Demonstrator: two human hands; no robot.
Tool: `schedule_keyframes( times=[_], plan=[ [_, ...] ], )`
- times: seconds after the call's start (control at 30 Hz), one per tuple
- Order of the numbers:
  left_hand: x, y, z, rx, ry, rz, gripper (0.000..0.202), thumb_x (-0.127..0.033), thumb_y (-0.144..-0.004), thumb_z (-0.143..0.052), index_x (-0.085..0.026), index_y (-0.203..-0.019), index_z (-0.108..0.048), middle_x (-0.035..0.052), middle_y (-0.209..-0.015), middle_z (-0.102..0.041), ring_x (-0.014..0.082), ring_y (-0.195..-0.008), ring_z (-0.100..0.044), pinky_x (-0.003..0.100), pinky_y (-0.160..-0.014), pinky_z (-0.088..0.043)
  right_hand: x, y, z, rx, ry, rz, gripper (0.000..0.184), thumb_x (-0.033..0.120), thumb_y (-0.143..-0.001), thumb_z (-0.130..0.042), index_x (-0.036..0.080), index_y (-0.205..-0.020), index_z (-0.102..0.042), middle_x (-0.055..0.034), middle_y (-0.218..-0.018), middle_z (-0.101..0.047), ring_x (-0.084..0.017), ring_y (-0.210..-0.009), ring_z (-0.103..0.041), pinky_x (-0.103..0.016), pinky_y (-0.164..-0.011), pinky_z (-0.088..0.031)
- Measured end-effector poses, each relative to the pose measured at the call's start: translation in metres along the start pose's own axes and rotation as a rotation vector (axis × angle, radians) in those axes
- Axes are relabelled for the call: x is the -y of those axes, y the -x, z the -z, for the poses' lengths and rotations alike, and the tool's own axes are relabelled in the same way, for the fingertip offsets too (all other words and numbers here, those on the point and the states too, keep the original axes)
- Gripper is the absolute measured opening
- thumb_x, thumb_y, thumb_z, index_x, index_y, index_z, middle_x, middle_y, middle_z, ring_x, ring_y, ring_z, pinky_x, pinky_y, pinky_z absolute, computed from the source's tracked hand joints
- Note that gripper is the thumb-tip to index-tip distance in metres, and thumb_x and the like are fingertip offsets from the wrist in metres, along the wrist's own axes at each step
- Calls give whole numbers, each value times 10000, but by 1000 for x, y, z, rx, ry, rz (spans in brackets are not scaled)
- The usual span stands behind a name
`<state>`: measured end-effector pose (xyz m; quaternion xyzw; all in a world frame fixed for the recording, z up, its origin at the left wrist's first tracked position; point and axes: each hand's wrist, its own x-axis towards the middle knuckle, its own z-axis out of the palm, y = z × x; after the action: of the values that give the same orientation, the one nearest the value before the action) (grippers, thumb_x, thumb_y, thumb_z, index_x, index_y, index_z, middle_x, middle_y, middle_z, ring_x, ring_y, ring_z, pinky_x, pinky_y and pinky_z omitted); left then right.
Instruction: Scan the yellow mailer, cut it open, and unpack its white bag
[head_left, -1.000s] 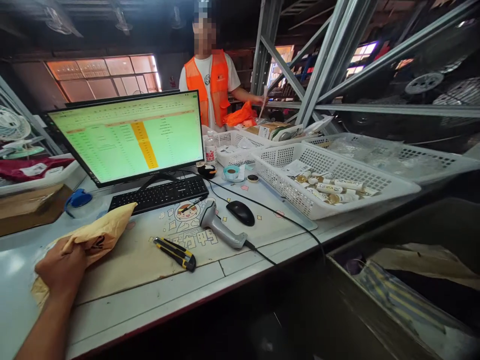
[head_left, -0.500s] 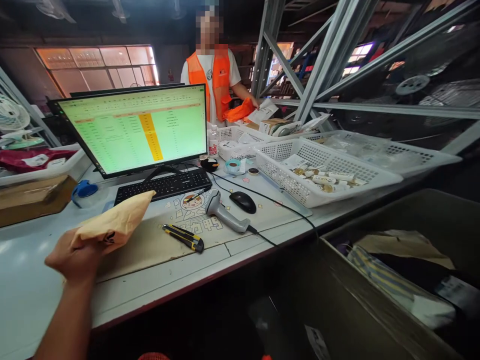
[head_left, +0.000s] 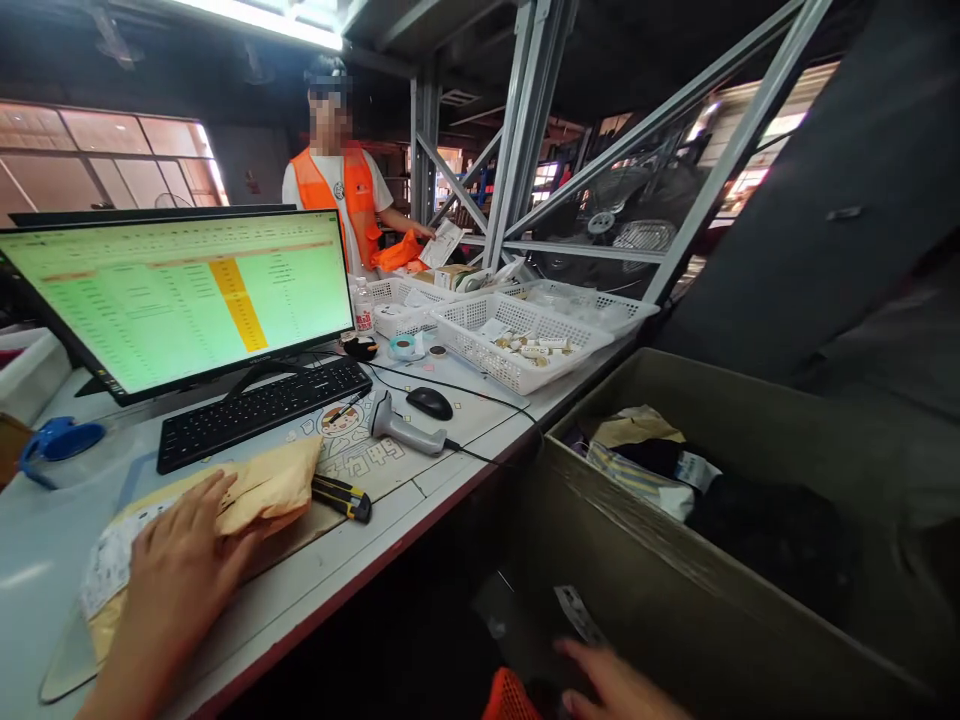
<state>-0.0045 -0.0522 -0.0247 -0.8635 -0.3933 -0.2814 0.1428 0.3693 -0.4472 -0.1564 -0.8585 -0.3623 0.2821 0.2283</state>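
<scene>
A yellow-brown padded mailer [head_left: 274, 485] with a white label lies on the desk mat in front of the keyboard. On top of it rests my left hand [head_left: 184, 545], its fingers stretched out flat and the thumb at the near side. Part of the mailer is hidden beneath this hand. A yellow and black box cutter [head_left: 343, 497] sits against the mailer's right end. At the bottom edge, off the desk, is my right hand [head_left: 611, 680], slightly blurred, with fingers apart and nothing in them. Behind the mailer is a black keyboard [head_left: 262, 410].
A grey barcode scanner [head_left: 405, 428] and a black mouse [head_left: 429, 403] lie right of the keyboard, below the monitor [head_left: 180, 300]. White baskets [head_left: 517, 370] stand farther back, near a person in an orange vest [head_left: 360, 200]. A large olive bin [head_left: 637, 500] holding packages is at right.
My left hand has lowered the mailer from the air onto the desk and its fingers have spread over it. My right hand has come into view. The camera has turned right.
</scene>
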Motion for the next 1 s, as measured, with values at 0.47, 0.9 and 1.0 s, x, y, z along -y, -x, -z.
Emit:
schedule_keyframes(
  times=[0.47, 0.9, 1.0],
  plan=[
    [19, 29, 38, 350, 36, 304, 821, -82, -872, -576, -315, -1630, -362, 12, -1730, -253, 456, -1563, -249, 683, -1217, -343, 394, -90, -60, -169, 238, 1213, 698, 300, -884, -703, 122, -1521, -479, -197, -1555, -498, -388, -1470, -421, -632, -1215, -369],
    [65, 77, 58, 263, 114, 170, 755, 16, -782, -515, -209, -1501, -567, 8, -1596, -485, 302, -1547, -368, 510, -1265, -335, 384, -151, -59, 214, 250, 1344, 682, -38, -793, -407, 177, -1381, -680, -79, -1544, -549, -247, -1511, -415, -524, -1283, -311],
    [36, 96, 48, 160, 77, 147, 695, 28, -813, -484, -142, -1481, -578, 75, -1589, -493, 293, -1556, -353, 514, -1272, -334, 378, -139, -54, 293, 320, 1266, 611, 17, -871, -435, 156, -1428, -643, -103, -1625, -436, -292, -1568, -288, -549, -1291, -261]
  ],
)
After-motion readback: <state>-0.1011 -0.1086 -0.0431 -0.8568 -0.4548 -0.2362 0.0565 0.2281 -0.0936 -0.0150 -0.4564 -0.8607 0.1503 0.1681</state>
